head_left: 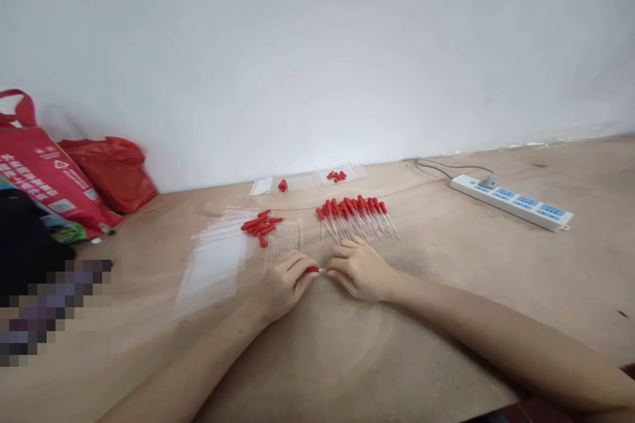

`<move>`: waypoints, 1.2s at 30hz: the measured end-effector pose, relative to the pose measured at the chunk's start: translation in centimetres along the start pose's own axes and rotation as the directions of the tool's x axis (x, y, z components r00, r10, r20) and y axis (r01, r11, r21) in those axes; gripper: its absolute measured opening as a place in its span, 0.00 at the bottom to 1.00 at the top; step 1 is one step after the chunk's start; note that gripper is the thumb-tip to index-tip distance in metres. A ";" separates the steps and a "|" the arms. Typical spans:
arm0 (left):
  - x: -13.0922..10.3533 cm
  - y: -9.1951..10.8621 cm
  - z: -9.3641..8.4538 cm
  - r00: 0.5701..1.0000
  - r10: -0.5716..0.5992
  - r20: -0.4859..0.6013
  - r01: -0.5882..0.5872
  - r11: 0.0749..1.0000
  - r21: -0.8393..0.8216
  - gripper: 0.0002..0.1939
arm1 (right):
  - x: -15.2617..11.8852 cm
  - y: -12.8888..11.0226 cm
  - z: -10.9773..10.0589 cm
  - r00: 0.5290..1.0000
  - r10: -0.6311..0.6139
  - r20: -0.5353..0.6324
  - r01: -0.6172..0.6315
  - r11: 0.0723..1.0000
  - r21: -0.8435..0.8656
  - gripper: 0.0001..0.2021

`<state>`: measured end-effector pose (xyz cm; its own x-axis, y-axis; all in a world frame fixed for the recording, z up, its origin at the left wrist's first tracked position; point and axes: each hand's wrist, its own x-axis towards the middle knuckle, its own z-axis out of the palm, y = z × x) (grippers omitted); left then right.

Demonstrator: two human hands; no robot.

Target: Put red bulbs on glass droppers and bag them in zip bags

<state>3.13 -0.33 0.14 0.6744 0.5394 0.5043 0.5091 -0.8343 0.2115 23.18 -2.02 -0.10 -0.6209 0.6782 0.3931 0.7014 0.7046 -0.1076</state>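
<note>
My left hand (292, 279) is closed on a red rubber dropper bulb (311, 269). Facing it, my right hand (361, 271) pinches a clear dropper tube, most of it hidden by the fingers. Bulb and tube meet end to end between the hands; how far one sits in the other I cannot tell. Just beyond my right hand lies a row of droppers with red bulbs (354, 208) on clear tubes. Past my left hand are bare clear tubes (285, 238) and a small heap of loose red bulbs (258, 226).
Clear zip bags (213, 264) lie left of my left hand. Another bag with red bulbs (337, 176) rests by the wall. A white power strip (510, 201) with a plugged-in cord sits at right. Red bags (109, 172) stand at left, near a black item (30, 244).
</note>
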 end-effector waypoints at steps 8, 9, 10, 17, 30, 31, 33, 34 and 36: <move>-0.5 -5.0 -1.3 0.879 -0.369 -0.302 0.407 0.911 0.070 0.06 | 1.7 3.8 -0.5 0.832 0.550 -0.075 -0.526 0.824 0.210 0.09; -0.6 -5.7 -1.4 0.861 -0.407 -0.306 0.448 0.891 0.074 0.05 | 2.2 4.3 -0.4 0.790 0.605 -0.097 -0.578 0.788 0.209 0.09; -0.8 -6.3 -1.4 0.843 -0.437 -0.314 0.484 0.871 0.086 0.04 | 2.9 4.7 -0.4 0.756 0.644 -0.115 -0.619 0.761 0.195 0.10; -1.4 -7.9 -1.7 0.789 -0.541 -0.291 0.608 0.758 0.237 0.06 | 5.7 6.1 1.0 0.653 0.749 -0.112 -0.756 0.654 -0.035 0.12; -1.0 -7.7 -1.8 0.791 -0.576 -0.209 0.612 0.744 0.267 0.13 | 9.1 0.2 2.7 0.815 0.580 0.000 -0.579 0.814 -0.056 0.14; -1.0 -7.7 -1.8 0.789 -0.582 -0.195 0.614 0.739 0.277 0.14 | 9.6 -0.2 2.9 0.799 0.600 0.033 -0.598 0.799 -0.058 0.15; -1.0 -7.7 -1.9 0.782 -0.597 -0.177 0.622 0.730 0.284 0.13 | 10.6 -0.8 3.0 0.762 0.641 0.095 -0.639 0.767 -0.056 0.14; -0.9 -7.7 -1.9 0.777 -0.606 -0.173 0.628 0.725 0.283 0.12 | 11.0 -0.9 2.9 0.742 0.658 0.127 -0.657 0.752 -0.055 0.13; -0.9 -7.7 -2.0 0.763 -0.623 -0.171 0.645 0.715 0.270 0.10 | 11.7 -1.0 2.8 0.708 0.682 0.186 -0.685 0.726 -0.058 0.12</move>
<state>-2.47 5.42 -0.31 0.1058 0.9122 0.3958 0.9434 -0.2179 0.2499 14.20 5.85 2.03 -0.0262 0.9990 0.0351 0.9549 0.0354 -0.2948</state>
